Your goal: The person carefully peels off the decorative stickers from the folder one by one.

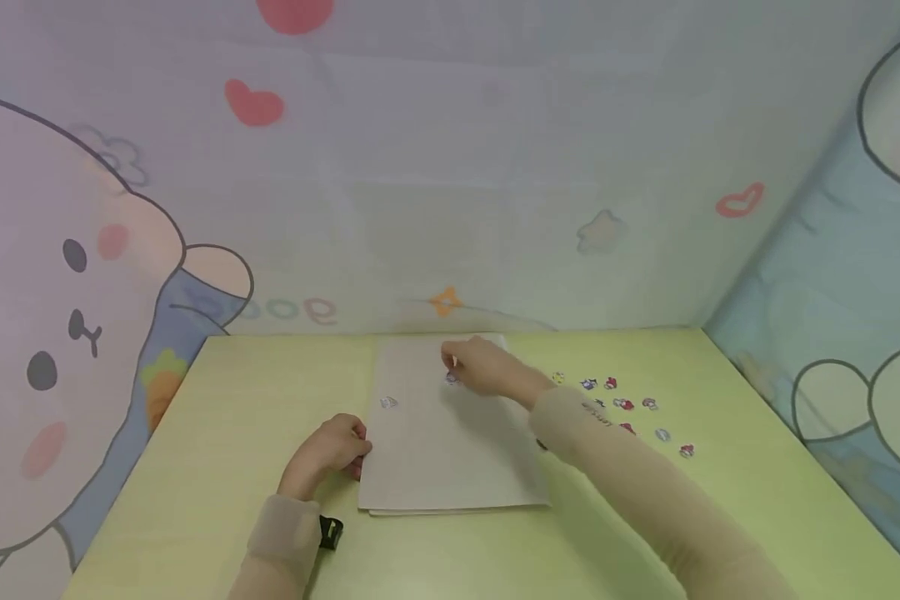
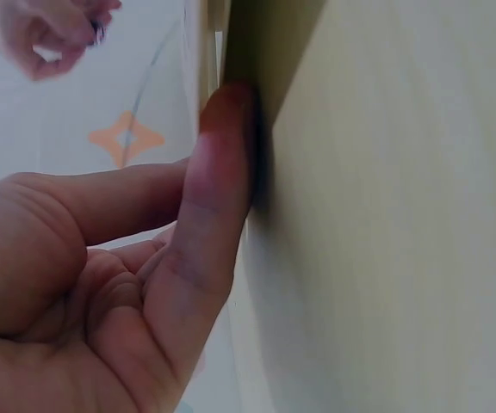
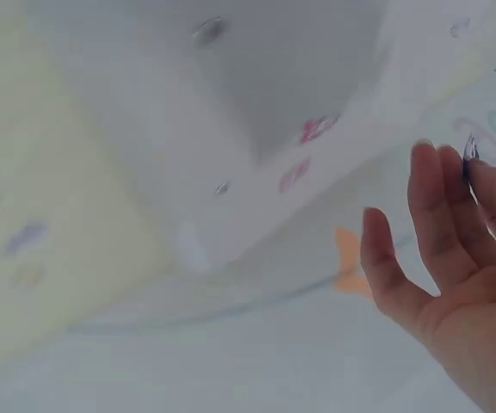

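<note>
- Cartoon walls with a rabbit face, hearts and an orange star (image 1: pixel 446 302) stand around the yellow-green table (image 1: pixel 270 375) that I work on.
- On the table I see the white sheet (image 1: pixel 450 450); I use it as my landmark.
- My left hand (image 1: pixel 330 450) rests at the left edge of the sheet, near its close corner. Its fingers are curled loosely, and in the left wrist view one fingertip (image 2: pixel 226 112) presses on the edge of the table or the sheet; I cannot tell which. I see nothing inside this hand.
- My right hand (image 1: pixel 483 367) hovers over the far part of the sheet. In the right wrist view the fingers (image 3: pixel 437 206) are close together, and thumb and forefinger pinch a small dark sticker (image 3: pixel 470 148). In the head view this sticker is too small to see well.
- One sticker (image 1: pixel 388 402) already lies on the left part of the sheet, and another one (image 1: pixel 452 379) lies just under my right hand.
- To the right of the sheet, well apart from it, a group of loose stickers (image 1: pixel 624 405) lies on the table; they are red, blue and white.
- Near the close left corner of the sheet, a black clip (image 1: pixel 331 532) sits at my left wrist.
</note>
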The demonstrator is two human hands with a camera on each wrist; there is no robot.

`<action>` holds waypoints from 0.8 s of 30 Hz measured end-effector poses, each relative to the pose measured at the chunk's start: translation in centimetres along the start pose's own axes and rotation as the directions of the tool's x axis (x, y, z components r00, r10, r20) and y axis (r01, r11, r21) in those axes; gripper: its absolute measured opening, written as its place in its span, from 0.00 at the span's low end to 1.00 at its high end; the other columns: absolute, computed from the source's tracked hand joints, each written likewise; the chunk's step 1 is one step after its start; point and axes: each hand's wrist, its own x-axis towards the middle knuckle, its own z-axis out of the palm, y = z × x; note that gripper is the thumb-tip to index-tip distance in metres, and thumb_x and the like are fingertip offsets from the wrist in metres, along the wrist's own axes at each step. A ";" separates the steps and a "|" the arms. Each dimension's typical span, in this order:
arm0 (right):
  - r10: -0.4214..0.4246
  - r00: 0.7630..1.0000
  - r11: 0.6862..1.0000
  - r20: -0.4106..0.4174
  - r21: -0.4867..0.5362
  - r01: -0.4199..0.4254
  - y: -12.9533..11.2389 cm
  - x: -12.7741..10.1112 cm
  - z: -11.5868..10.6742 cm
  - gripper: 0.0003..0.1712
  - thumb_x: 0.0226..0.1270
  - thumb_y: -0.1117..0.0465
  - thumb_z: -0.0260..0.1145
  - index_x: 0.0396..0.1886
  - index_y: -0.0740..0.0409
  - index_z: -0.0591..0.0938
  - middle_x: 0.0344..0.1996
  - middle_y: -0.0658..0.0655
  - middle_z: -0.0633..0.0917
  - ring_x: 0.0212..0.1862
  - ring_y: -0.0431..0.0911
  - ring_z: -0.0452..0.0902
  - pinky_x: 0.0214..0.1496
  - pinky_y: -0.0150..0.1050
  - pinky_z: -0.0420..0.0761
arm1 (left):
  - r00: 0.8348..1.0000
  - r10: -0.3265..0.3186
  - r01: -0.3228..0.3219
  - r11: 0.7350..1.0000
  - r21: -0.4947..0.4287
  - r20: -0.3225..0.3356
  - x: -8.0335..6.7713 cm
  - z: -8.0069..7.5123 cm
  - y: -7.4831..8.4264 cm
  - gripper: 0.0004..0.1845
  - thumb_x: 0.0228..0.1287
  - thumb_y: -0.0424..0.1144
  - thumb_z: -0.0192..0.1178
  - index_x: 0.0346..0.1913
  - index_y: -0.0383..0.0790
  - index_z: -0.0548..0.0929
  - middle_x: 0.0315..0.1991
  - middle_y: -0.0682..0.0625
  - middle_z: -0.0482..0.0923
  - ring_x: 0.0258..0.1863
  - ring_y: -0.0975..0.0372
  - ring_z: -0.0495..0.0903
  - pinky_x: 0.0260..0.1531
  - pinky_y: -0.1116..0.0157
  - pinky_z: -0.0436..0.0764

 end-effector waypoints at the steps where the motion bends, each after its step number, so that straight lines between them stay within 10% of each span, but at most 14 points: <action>1: -0.005 1.000 1.000 -0.003 -0.019 0.005 0.2 -0.9 -0.4 0.03 0.71 0.68 0.59 0.40 0.59 0.77 0.30 0.52 0.82 0.27 0.42 0.74 0.31 0.37 0.75 | 1.000 -0.002 0.002 1.000 -0.003 -0.002 0.0 0.0 0.0 0.02 0.68 0.26 0.55 0.37 0.30 0.73 0.27 0.42 0.77 0.21 0.57 0.80 0.25 0.63 0.81; 13: 0.038 0.999 0.990 0.005 0.139 -0.038 4.7 -12.4 0.5 0.04 0.69 0.69 0.62 0.39 0.57 0.78 0.31 0.52 0.84 0.28 0.43 0.80 0.28 0.35 0.78 | 0.999 -0.038 0.038 0.999 -0.025 -0.002 -0.7 -0.5 -0.2 0.02 0.68 0.25 0.54 0.38 0.28 0.72 0.28 0.42 0.76 0.23 0.56 0.80 0.26 0.63 0.82; 24: 0.094 0.996 0.982 0.009 0.166 -0.094 7.2 -18.0 2.2 0.05 0.66 0.69 0.64 0.34 0.56 0.77 0.24 0.45 0.79 0.25 0.36 0.71 0.26 0.33 0.73 | 0.999 -0.054 0.054 0.997 -0.047 0.002 -1.5 -0.9 -0.8 0.02 0.68 0.24 0.53 0.38 0.26 0.72 0.28 0.41 0.77 0.23 0.57 0.80 0.26 0.63 0.82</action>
